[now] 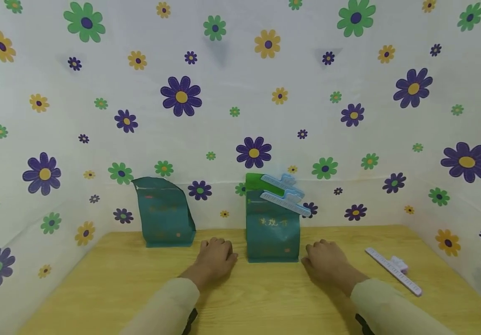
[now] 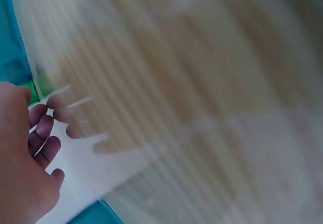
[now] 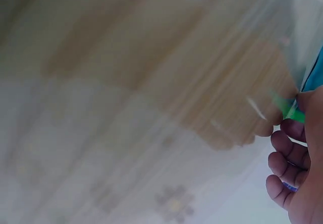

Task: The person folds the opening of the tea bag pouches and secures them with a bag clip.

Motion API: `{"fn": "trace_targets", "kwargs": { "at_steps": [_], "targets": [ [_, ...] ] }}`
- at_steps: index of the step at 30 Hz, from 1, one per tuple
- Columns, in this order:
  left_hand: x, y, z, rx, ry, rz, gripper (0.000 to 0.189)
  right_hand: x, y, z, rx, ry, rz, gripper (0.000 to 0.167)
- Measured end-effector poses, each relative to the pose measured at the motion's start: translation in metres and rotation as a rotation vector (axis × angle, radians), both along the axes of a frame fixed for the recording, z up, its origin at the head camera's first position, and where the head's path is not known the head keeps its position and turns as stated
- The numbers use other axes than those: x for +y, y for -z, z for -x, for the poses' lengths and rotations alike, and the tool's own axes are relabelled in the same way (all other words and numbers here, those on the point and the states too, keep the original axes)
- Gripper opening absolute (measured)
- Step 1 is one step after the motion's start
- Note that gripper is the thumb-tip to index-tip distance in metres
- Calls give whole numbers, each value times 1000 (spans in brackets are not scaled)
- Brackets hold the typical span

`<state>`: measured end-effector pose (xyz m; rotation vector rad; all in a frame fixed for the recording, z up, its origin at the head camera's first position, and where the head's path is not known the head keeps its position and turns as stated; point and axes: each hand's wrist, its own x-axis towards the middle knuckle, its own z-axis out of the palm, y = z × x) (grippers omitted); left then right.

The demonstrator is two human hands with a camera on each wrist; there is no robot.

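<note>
In the head view both hands rest on the wooden table, fingers loosely curled, holding nothing. My left hand (image 1: 215,258) lies just left of a teal tea bag (image 1: 272,239) that stands upright; my right hand (image 1: 326,260) lies on its other side. Two light-blue sealing clips, an upper one (image 1: 275,182) and a lower one (image 1: 282,203), slant across this bag's green top and stick out to the right. Behind my left hand stands a second teal bag (image 1: 165,216), its top leaning over. The wrist views show the left hand (image 2: 22,153) and right hand (image 3: 309,158) beside teal bag edges.
A pale lilac sealing clip (image 1: 393,271) lies on the table at the right, beyond my right hand. White sheeting (image 1: 232,135) printed with flowers encloses the wooden table (image 1: 248,302) at the back and both sides.
</note>
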<state>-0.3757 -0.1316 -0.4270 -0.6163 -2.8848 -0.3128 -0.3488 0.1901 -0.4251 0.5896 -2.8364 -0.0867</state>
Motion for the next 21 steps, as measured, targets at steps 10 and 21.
{"fn": "trace_targets", "kwargs": {
  "at_steps": [10, 21],
  "targets": [
    [-46, 4, 9, 34, -128, 59, 19, 41, -5, -6, -20, 43, -27, 24],
    [-86, 2, 7, 53, -237, 18, 21, 93, 1, -19, 86, 60, -31, 16]
  ]
}}
